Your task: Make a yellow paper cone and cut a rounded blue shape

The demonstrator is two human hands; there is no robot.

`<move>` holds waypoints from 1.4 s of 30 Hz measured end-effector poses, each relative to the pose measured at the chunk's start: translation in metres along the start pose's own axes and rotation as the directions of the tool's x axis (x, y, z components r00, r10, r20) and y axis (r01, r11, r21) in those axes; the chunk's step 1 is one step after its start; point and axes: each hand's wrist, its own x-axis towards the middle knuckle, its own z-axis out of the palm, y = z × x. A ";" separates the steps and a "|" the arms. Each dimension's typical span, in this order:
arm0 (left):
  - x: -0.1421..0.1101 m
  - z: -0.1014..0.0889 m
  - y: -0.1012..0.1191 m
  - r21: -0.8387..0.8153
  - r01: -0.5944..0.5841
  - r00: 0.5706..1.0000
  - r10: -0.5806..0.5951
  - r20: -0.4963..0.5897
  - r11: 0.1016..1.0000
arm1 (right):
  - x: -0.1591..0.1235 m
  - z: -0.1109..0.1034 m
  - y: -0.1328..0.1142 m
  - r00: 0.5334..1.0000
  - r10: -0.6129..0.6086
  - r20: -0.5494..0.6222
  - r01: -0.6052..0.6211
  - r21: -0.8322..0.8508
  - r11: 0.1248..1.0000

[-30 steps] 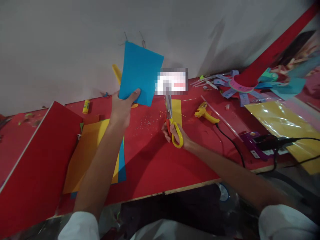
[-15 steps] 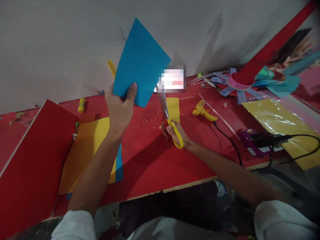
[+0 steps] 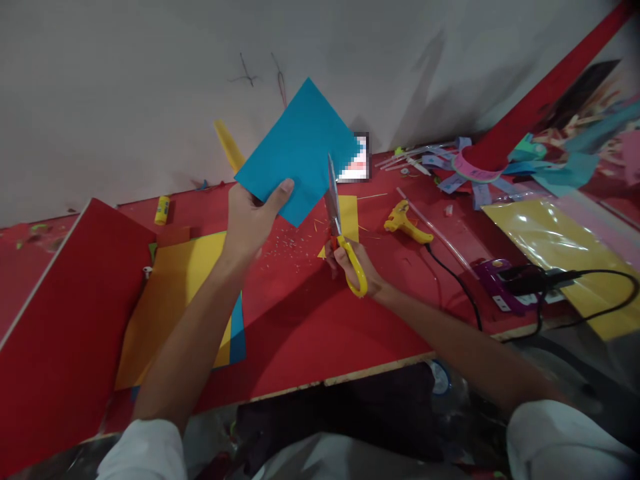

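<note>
A: What is the left hand (image 3: 249,217) doing?

B: It is pinching a blue paper sheet (image 3: 300,151) by its lower corner, thumb on the near face, and holding it up off the red table (image 3: 310,320), turned like a diamond in front of the wall.

A: And the right hand (image 3: 356,267)?

B: It is gripping the yellow-handled scissors (image 3: 341,230), fingers closed through the loops, blades pointing up and lying against the sheet's right edge. Whether the blades are parted, I cannot tell.

A: Is anything sitting in a container?

B: A clear plastic sleeve (image 3: 560,250) at the right is holding yellow sheets. Otherwise things are lying loose: a stack of orange, yellow and blue paper (image 3: 175,300) under the left forearm, a yellow glue gun (image 3: 406,223) just right of the scissors, a glue stick (image 3: 162,209) near the wall.
</note>
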 end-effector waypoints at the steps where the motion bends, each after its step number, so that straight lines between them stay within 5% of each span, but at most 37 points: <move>1: -0.001 0.000 0.001 -0.005 0.010 0.999 -0.010 0.036 1.000 | 0.000 0.000 -0.001 1.000 -0.001 -0.005 0.001 -0.008 1.000; 7: -0.004 0.000 -0.004 0.052 0.067 0.975 -0.076 0.211 0.996 | 0.000 0.002 -0.006 1.000 -0.014 -0.028 0.013 -0.037 0.999; 42: -0.011 0.007 0.005 0.153 -0.019 0.991 -0.002 0.134 0.988 | -0.001 -0.001 0.000 0.999 -0.031 -0.043 0.029 -0.054 0.998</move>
